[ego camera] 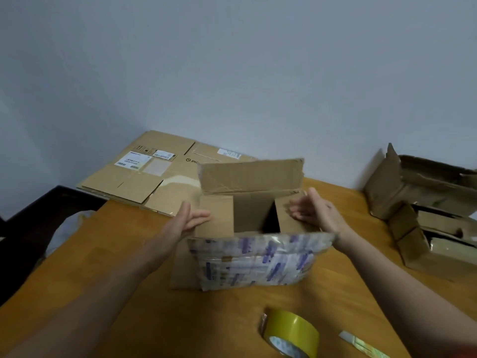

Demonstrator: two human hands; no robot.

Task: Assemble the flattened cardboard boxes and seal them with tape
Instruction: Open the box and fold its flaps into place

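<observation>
Two bare hands were on one open brown cardboard box (247, 215) standing mid-way across the orange-brown wooden tabletop (103, 267). Left hand (192, 219) had fingers straight & together, flat against the left side flap, holding nothing. Right hand (312, 213) was much the same: fingers extended & relaxed on the right side flap, nothing gripped. Both side flaps were folded inward w/ a dark gap btwn them showing the box interior. Far flap stood upright w/ a ragged edge. Near flap hung down toward the person, covered w/ glossy clear tape printed in white & purple. Yellow-olive roll of packing tape (291, 334) lay near the tabletop's front edge, apart from the box, untouched. Just right of it was a small white & green object (361, 344), too blurred to tell what. Back left, a stack of flattened brown cardboard sheets (144, 177) w/ white shipping labels lay flat by the grey wall (232, 73). On the right, several crumpled brown cardboard boxes (418, 197), partly opened, sat piled together, well apart from the hands. Dark chair frame (38, 210) showed at left, beside the tabletop.
</observation>
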